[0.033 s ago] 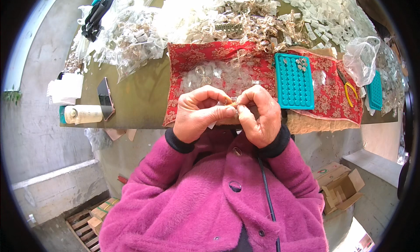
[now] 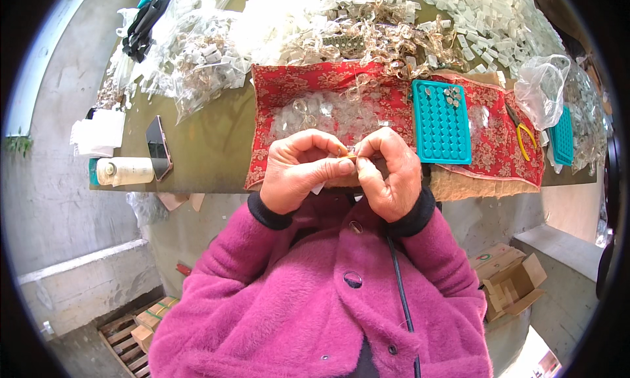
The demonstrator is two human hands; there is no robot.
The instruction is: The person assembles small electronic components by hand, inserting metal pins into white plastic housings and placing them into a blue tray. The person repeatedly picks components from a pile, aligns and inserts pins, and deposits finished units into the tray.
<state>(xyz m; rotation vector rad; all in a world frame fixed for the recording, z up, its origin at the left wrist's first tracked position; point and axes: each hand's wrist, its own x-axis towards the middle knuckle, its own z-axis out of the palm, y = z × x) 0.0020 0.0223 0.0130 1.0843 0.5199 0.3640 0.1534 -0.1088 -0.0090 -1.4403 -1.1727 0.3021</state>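
Observation:
My left hand [image 2: 300, 170] and my right hand [image 2: 392, 176] meet fingertip to fingertip over the near edge of a red patterned cloth [image 2: 269, 102]. Thumb and forefinger of each are pinched on a small, thin gold-coloured piece [image 2: 352, 157]; most of it is hidden by the fingers, so its kind does not show. Just beyond my hands, a loose pile of small clear pieces [image 2: 335, 112] lies on the cloth. To the right of my right hand is a teal tray [image 2: 442, 135] with rows of pockets and several small shiny pieces at its far end.
Yellow-handled pliers [image 2: 524, 142] lie right of the tray, near a clear plastic bag [image 2: 542, 89] and a second teal tray [image 2: 561, 138]. Clear parts [image 2: 479, 23] heap along the back. A phone [image 2: 157, 148] and a pale bottle [image 2: 125, 171] are at the left.

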